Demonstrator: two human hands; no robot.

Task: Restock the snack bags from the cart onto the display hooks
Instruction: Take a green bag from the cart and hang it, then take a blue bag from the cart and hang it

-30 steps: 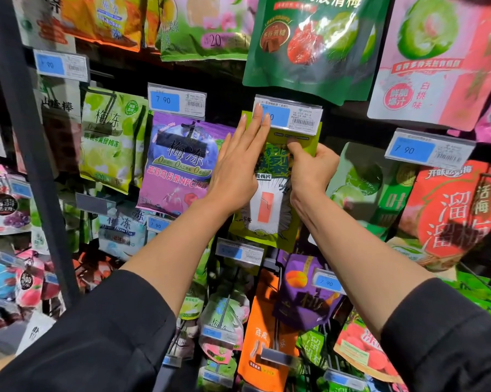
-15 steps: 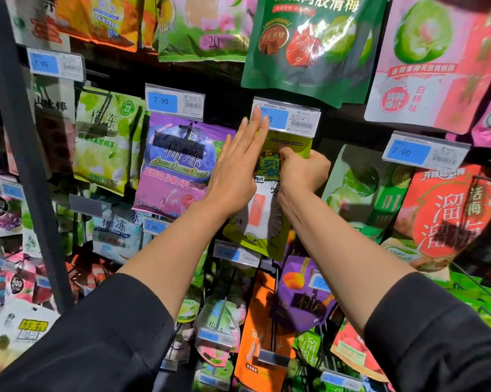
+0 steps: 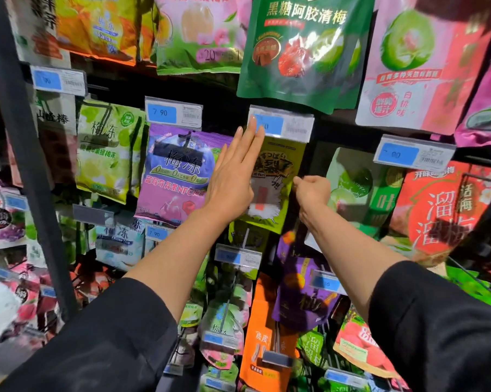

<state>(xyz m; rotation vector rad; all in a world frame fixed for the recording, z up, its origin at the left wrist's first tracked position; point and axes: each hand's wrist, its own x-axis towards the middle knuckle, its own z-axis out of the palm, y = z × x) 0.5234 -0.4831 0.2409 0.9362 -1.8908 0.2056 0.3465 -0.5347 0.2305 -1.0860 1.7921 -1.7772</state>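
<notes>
A: Which step is this?

B: Hanging one bag, I'd say near its end. The yellow-green snack bag (image 3: 278, 176) hangs below a price tag (image 3: 281, 126) in the middle row of the rack, between a purple bag (image 3: 176, 176) and a pale green bag (image 3: 360, 188).

A: And the hands?

B: The left hand (image 3: 233, 179) is flat, fingers straight and together, laid along the bag's left edge, with its fingertips reaching the price tag. The right hand (image 3: 313, 190) is curled at the bag's right edge. It may be pinching that edge, but the blur leaves me unable to tell whether it holds anything.

A: Is the bag properly on its hook?

B: The hook is hidden behind the tag, so I can't say. The bag looks to hang fairly straight.

A: What does the next move call for?

B: Probably checking that the bag sits squarely, letting go with both hands, then reaching to the cart for another. The cart isn't in view.

A: How full is the rack?

B: Every hook I can see carries bags: a dark green bag (image 3: 306, 49) above, a red bag (image 3: 442, 207) to the right, and orange and purple ones below.
</notes>
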